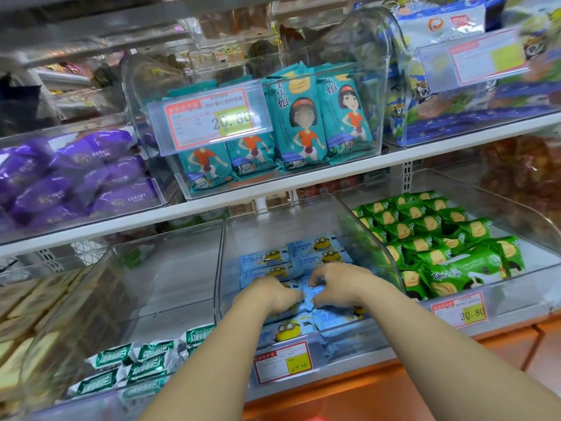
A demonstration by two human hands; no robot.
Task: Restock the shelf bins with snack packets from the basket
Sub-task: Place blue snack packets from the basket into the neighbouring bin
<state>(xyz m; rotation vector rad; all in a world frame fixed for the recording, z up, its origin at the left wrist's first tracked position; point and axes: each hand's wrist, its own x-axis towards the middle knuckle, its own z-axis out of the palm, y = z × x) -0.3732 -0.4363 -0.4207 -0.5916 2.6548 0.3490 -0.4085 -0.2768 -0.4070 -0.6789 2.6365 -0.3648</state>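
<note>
Packets w/ blue wrappers and yellow cartoon figures (318,247) are piled in the middle clear bin (273,229) on the lower shelf. One blue packet (314,294) is held at bin centre between both hands. The left hand (270,294) pinches its left end and the right hand (340,284) its right end, fingers curled. Its long axis is judged approx. left-right across the bin, w/ neither hand nearer. No basket is seen.

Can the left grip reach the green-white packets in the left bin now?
Probably yes: the left grip, now holding blue packets in the neighbouring bin, need only cross one clear wall; the green-white packets lie under an open top.
</note>
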